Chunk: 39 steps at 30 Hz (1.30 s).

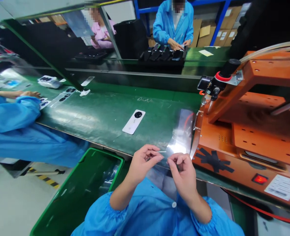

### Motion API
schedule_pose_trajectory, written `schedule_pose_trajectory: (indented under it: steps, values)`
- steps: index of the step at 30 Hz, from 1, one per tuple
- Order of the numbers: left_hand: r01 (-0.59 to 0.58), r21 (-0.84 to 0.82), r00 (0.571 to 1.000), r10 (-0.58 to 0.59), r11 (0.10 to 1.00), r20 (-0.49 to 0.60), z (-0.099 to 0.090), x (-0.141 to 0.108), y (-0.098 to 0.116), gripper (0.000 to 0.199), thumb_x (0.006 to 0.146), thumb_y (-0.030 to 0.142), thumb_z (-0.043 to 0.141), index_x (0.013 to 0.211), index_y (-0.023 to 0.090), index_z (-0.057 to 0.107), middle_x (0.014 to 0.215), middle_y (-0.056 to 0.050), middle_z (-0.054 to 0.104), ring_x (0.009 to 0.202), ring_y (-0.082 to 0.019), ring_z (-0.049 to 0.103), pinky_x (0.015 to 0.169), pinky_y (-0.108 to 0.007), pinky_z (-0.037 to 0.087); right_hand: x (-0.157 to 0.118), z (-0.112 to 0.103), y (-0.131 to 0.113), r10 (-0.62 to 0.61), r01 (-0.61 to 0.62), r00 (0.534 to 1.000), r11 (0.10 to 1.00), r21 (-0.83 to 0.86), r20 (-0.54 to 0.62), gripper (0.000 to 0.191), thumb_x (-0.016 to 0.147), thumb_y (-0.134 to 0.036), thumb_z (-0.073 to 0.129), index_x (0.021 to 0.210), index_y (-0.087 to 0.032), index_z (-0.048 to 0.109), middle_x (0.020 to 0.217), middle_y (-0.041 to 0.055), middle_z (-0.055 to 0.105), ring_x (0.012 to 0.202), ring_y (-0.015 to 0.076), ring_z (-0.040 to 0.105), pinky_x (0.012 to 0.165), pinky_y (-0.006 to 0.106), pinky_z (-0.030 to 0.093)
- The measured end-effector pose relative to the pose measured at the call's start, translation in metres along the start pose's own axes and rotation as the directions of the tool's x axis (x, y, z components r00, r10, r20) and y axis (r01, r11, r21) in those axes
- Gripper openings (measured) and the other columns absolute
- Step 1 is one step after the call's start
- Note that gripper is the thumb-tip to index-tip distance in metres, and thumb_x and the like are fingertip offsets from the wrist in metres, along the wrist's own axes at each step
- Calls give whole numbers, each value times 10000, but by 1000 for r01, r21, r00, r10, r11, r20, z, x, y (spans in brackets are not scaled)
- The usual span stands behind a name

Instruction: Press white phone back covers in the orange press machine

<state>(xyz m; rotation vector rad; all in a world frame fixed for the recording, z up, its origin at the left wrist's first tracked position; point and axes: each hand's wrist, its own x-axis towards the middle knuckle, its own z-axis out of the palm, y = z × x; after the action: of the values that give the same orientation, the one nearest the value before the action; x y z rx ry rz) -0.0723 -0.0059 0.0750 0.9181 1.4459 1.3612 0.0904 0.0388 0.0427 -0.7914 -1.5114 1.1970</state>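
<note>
My left hand (pixel 147 160) is closed in a pinch at the front edge of the green bench. A thin, pale, clear strip (pixel 161 151) shows at its fingertips. Beside it, my right hand (pixel 181 167) has thumb and fingers bent together; whatever it pinches is too small and clear to name. The two hands are a short gap apart. Beyond them a white phone back panel (pixel 132 124) with a round black camera ring lies flat on the bench. Clear film (pixel 178 141) lies on the bench just behind my right hand.
An orange press machine (pixel 218 147) with a lit red switch stands at the right. A green bin (pixel 78 190) sits below the bench at the left. A co-worker's blue sleeve (pixel 9 108) is at the far left. Two people work behind the green bench (pixel 100 111).
</note>
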Motion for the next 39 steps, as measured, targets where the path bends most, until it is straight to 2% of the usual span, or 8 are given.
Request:
schedule_pose_trajectory:
  steps: [5,9,16,21,26,31,34,39]
  values:
    - [8,-60,999,-11,998,-49,3,1,-7,264,821,378,793,986,184,723,840,-53,787,812,-197,747,771,-302,577,-3,-4,1,-36,36,999,996,-85,3,251,994,-249,635,897,-256,404,894,14,650,803,177,638,712,311,529]
    - [-83,131,993,93,988,-73,3,-2,-3,189,847,374,783,923,204,754,879,-43,779,829,-192,729,776,-293,559,7,-17,-16,-254,247,967,889,-386,34,140,964,-221,672,1032,-243,552,1105,82,651,1013,254,644,852,421,542]
    - [-303,408,947,320,861,27,-1,-5,1,74,898,303,746,877,235,765,824,-8,755,761,-157,683,742,-274,542,32,-25,-39,-390,561,827,629,-539,405,314,1022,-147,611,1320,-243,603,1037,43,719,910,225,650,769,391,467]
    - [-430,458,892,445,778,80,-9,-6,1,100,902,323,750,875,235,788,791,-23,767,735,-161,676,712,-283,534,36,-25,-39,-384,643,762,540,-543,521,184,1040,-138,567,1179,-215,660,987,38,722,871,202,633,755,370,433]
    - [-103,162,995,102,981,13,-9,-15,-2,204,893,399,743,976,215,773,829,-41,778,730,-170,713,670,-269,562,35,-23,-35,-444,761,649,378,-528,618,239,1036,-111,505,1207,-176,660,1082,90,736,938,221,654,775,378,469]
    - [94,-112,994,-100,989,-53,-6,-23,-21,339,884,508,716,904,172,676,754,-30,728,632,-144,682,587,-238,544,24,-12,-24,-530,842,535,267,-470,658,232,1009,-89,508,1146,-106,694,1198,167,710,1075,288,657,835,424,530]
    - [141,-90,952,-160,986,-262,-46,-34,-40,420,896,607,648,967,195,604,724,-4,703,474,-118,597,411,-199,408,10,-1,-19,-627,838,543,372,-399,559,250,972,-51,531,1128,-145,702,1142,130,707,1131,282,645,886,427,550]
    - [258,369,793,23,893,-609,-196,-62,-53,548,905,712,516,1103,206,585,631,65,583,375,-76,413,391,-199,281,3,12,-5,-419,506,852,813,-289,312,160,972,-121,568,1041,-212,681,1097,99,623,992,219,645,812,361,573]
